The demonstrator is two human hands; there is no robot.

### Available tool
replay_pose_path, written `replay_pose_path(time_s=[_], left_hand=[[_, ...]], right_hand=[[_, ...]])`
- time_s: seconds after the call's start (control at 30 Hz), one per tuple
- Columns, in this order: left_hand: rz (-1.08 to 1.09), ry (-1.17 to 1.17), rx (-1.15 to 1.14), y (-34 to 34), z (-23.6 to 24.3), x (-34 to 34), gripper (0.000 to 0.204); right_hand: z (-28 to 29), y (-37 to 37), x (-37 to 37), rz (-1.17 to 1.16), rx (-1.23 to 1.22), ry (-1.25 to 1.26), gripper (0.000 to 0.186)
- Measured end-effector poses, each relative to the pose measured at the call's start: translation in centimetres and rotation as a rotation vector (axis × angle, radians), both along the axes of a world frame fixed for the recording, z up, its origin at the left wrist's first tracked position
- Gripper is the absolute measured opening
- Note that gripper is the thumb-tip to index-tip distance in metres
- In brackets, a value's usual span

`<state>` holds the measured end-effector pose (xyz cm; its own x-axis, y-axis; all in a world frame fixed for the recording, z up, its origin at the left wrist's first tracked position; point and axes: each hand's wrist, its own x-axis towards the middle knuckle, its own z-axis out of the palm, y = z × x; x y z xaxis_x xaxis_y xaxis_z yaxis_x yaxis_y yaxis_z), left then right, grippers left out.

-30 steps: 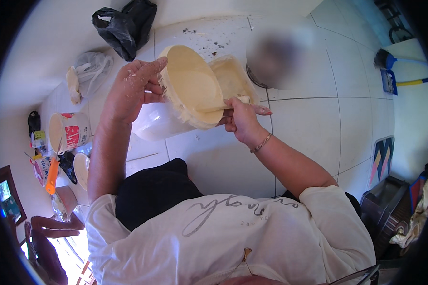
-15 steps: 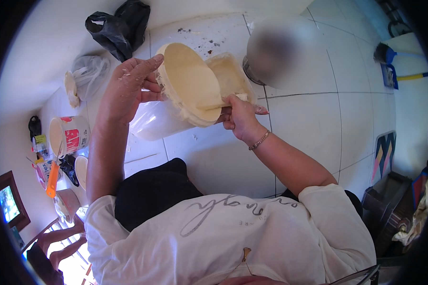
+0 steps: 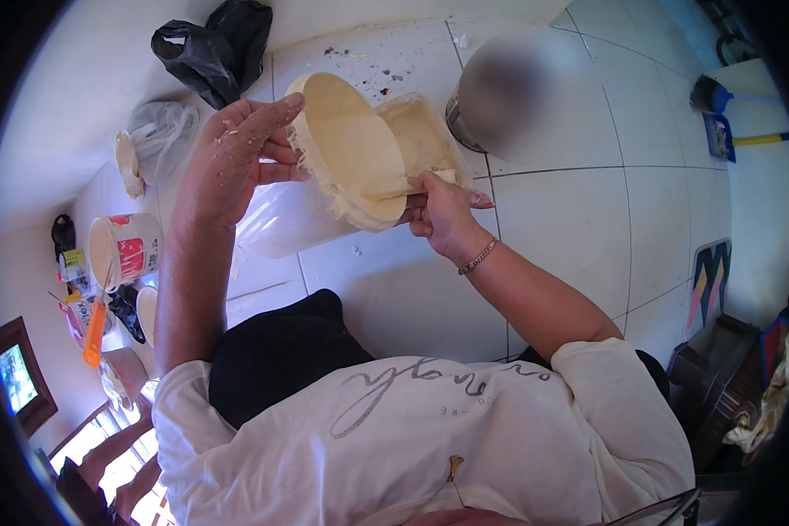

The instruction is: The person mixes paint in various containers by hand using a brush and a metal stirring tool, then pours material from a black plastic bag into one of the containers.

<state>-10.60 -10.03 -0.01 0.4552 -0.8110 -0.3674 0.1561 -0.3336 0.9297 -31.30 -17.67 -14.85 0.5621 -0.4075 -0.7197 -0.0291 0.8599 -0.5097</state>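
Observation:
A whitish translucent bucket (image 3: 302, 215) is tilted on its side in front of me, its mouth turned up and to the right. Cream-coloured paste (image 3: 346, 136) coats its inside and hangs ragged along the rim. My left hand (image 3: 245, 153), speckled with paste, grips the upper left of that rim. At the lower right of the mouth, my right hand (image 3: 447, 215) is closed on a flat cream-coated scraper (image 3: 390, 186), which lies against the inner wall. Just beyond sits a rectangular tub (image 3: 425, 123) smeared with the same paste, partly hidden by the bucket.
A dark round container (image 3: 466, 123) stands right of the tub, near a blurred patch. Black bags (image 3: 215, 53) and a clear bag (image 3: 162, 131) lie far left. Nearer left are a bucket (image 3: 127, 250) with an orange-handled tool (image 3: 95, 333) and another person's arms (image 3: 118, 451).
Both my hands keep their grip, and the bucket and scraper barely shift. At the lower left, the other person's arms have moved slightly.

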Motion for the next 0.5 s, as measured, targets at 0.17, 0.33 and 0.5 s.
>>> replay_pose_path(time_s=[0.17, 0.33, 0.5], left_hand=[[-0.015, -0.018, -0.013, -0.09, 0.03, -0.3, 0.039], [-0.035, -0.025, -0.026, -0.29, 0.21, -0.55, 0.043], [-0.046, -0.036, -0.023, -0.46, 0.47, -0.81, 0.046]], right_hand=[[-0.52, 0.1, -0.05, -0.004, 0.012, 0.009, 0.025], [-0.49, 0.04, -0.15, 0.008, 0.023, 0.003, 0.025], [-0.09, -0.13, -0.05, 0.015, 0.04, 0.03, 0.025]])
